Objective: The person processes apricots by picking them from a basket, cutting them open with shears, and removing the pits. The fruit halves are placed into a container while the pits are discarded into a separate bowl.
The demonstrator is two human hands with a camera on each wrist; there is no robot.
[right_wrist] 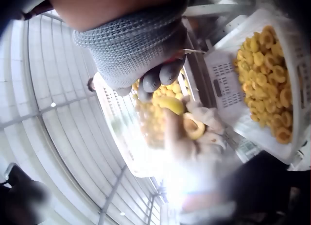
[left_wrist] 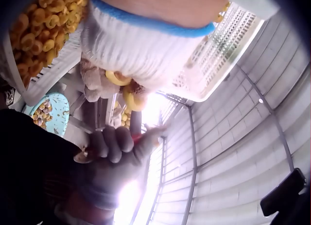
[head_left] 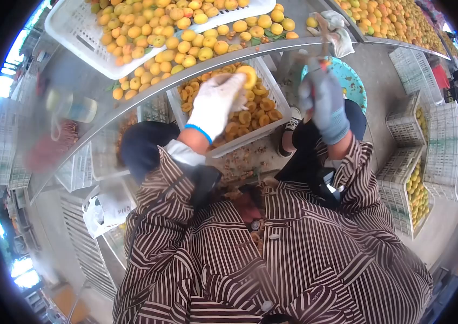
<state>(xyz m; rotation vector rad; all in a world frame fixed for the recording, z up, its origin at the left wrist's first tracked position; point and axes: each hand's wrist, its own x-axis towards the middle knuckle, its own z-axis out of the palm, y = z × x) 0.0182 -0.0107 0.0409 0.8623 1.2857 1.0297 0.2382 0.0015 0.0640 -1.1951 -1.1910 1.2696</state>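
In the head view, my left hand (head_left: pixel 214 105), in a white glove with a blue cuff, pinches a split apricot (head_left: pixel 249 77) above a white crate (head_left: pixel 250 140) of apricot halves (head_left: pixel 264 117). Two pieces show at its fingers: a yellow rounded one (right_wrist: pixel 172 104) and a hollow cut half (right_wrist: pixel 193 127) in the right wrist view. Off to the right, my grey-gloved right hand (head_left: pixel 323 102) curls its fingers around a small red-handled tool (left_wrist: pixel 137 137). Its thin metal end (right_wrist: pixel 194 51) sticks out past the fingers; blur hides its exact kind.
Whole apricots (head_left: pixel 188 48) lie on a metal-edged table (head_left: pixel 148 97) ahead, spilling from a white basket (head_left: pixel 72 32). A turquoise basin (head_left: pixel 363 89) stands on the floor behind my right hand. Stacked crates (head_left: pixel 445 156) stand at right; a white cloth (head_left: pixel 341 40) hangs at the table edge.
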